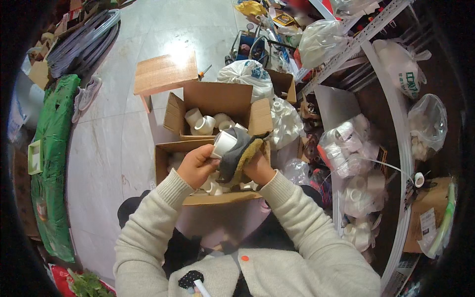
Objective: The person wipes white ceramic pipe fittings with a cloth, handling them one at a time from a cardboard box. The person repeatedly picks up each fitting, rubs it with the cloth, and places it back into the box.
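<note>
White fitting [225, 144]: one, short and tubular, raised above the near carton between the two hands; looks to be rigid plastic — likely light, stiff, smooth enough to slip in dry fingers, and not readily broken.
Hold point: the outer wall near the left end, where the round body gives thumb and fingers a firm purchase.
Left hand [197, 166]: closed on the white fitting, thumb along its near side.
Right hand [258, 168]: gripping the cloth from its right side; the fingertips are hidden behind the folds, so their exact placing cannot be told.
Cloth [232, 161]: dark grey with an olive-brown edge, draped against the fitting's right side; judged soft, limp and grippy, best held by a bunched fold.
Near carton [222, 199]: cardboard, flaps open, under the hands; loose white fittings [212, 188] inside, partly covered by the hands.
Far carton [217, 94]: cardboard, open, just beyond the near one; white elbows and sleeves [202, 124] in a loose pile.
White sack [245, 78]: plastic, bulging, behind the far carton — contents not visible.
Clear bag [286, 123]: right of the cartons, filled with white pieces.
Shelf bags [346, 146]: transparent, packed with pale fittings.
</note>
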Available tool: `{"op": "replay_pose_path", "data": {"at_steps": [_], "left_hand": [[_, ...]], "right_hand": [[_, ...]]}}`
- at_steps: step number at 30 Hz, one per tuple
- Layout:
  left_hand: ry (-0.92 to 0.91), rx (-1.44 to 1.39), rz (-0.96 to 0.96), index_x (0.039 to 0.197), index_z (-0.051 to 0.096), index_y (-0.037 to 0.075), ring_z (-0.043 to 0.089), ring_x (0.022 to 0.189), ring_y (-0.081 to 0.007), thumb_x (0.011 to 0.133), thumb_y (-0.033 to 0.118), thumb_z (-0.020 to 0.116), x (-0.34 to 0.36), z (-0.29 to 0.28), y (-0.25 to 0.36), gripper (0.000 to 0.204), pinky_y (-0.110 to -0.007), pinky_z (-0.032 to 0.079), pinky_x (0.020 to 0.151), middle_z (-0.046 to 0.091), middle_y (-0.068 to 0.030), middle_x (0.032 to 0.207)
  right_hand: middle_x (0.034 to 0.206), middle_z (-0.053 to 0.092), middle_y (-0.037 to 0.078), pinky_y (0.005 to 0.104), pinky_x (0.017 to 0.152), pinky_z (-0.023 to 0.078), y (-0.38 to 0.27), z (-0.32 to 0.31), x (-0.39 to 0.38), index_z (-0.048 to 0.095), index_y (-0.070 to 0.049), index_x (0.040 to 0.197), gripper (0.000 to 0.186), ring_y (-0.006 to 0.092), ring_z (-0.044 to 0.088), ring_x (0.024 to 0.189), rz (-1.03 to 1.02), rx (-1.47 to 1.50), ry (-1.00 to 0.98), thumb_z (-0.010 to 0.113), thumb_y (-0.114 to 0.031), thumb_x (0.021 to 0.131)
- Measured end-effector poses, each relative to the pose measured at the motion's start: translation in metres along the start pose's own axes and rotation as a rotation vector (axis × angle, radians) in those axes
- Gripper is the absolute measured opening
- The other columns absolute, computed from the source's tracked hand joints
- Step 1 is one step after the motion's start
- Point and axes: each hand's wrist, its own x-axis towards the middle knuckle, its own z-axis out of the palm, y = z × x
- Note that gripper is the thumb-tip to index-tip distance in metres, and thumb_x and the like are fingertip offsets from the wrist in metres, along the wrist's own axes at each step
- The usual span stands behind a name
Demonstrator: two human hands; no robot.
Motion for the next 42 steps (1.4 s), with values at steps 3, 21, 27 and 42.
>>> {"op": "replay_pose_path", "data": {"at_steps": [3,21,27,42], "left_hand": [[-0.055,0.395,0.249,0.092,0.051,0.002,0.056,0.082,-0.0290,0.067,-0.005,0.057,0.002,-0.007,0.004,0.027,-0.035,0.046,0.072,0.056,-0.0136,0.086],[0.229,0.497,0.753,0.086,0.059,0.003,0.057,0.076,-0.0279,0.069,-0.007,0.050,0.006,-0.013,0.005,0.021,-0.034,0.046,0.067,0.059,-0.0119,0.088],[0.105,0.006,0.426,0.109,0.049,0.004,0.049,0.101,-0.0242,0.075,-0.005,0.049,-0.001,0.001,0.002,0.035,-0.034,0.039,0.085,0.049,-0.0102,0.115],[0.161,-0.721,0.174,0.123,0.035,0.002,0.043,0.109,-0.0199,0.088,0.032,0.042,0.001,0.002,-0.006,0.047,-0.033,0.034,0.093,0.045,-0.0085,0.119]], "right_hand": [[0.095,0.057,0.009,0.0329,0.078,0.043,0.007,0.007,0.004,0.050,-0.006,0.105,0.024,0.0229,0.054,0.089,0.110,0.263,0.034,0.050,-0.017,0.084],[0.104,0.054,0.007,0.0299,0.079,0.044,-0.014,0.011,-0.015,0.046,-0.005,0.111,0.032,0.0167,0.052,0.092,0.333,0.759,-0.096,0.052,-0.021,0.083],[0.108,0.052,0.008,0.0309,0.083,0.043,0.003,0.001,0.000,0.044,-0.005,0.114,0.038,0.0184,0.051,0.096,0.147,0.744,-0.068,0.054,-0.022,0.082],[0.115,0.049,0.012,0.0356,0.091,0.038,0.029,-0.023,-0.005,0.043,-0.005,0.118,0.042,0.0244,0.047,0.105,-0.071,-0.046,-0.068,0.049,-0.027,0.082]]}}
